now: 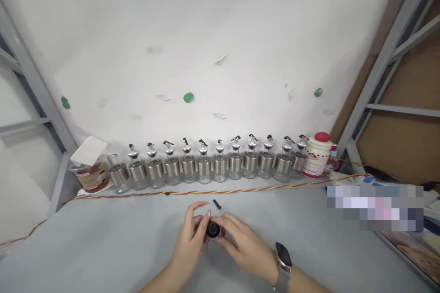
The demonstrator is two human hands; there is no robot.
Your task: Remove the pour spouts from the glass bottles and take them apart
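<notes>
The left hand (187, 240) steadies a round, black-centred pourer part (213, 230) from its left, thumb at the rim and index finger raised; the right hand (242, 242), a smartwatch (283, 256) on its wrist, grips the same part from its right, so the two meet around it. Uneven pressure there could twist the part out of the fingertips.

Well beyond the left hand, to its left, stand a clear plastic cup (92, 178) with amber contents and a spoutless steel-sleeved glass bottle (119, 176). Nearer, still left, a tiny black piece (167, 193) lies by a twisted red-and-yellow cord (192, 192); dragging the cord could carry it off.

Straight ahead and rightward of the hands, spouted oil bottles (188, 163) stand closely ranked; a forward knock might topple several. Just past the fingertips lies a narrow black lever (217, 204), which a careless knuckle could flick away. Farther off, beyond the right hand, stands a white jar (316, 158) with a red lid.
</notes>
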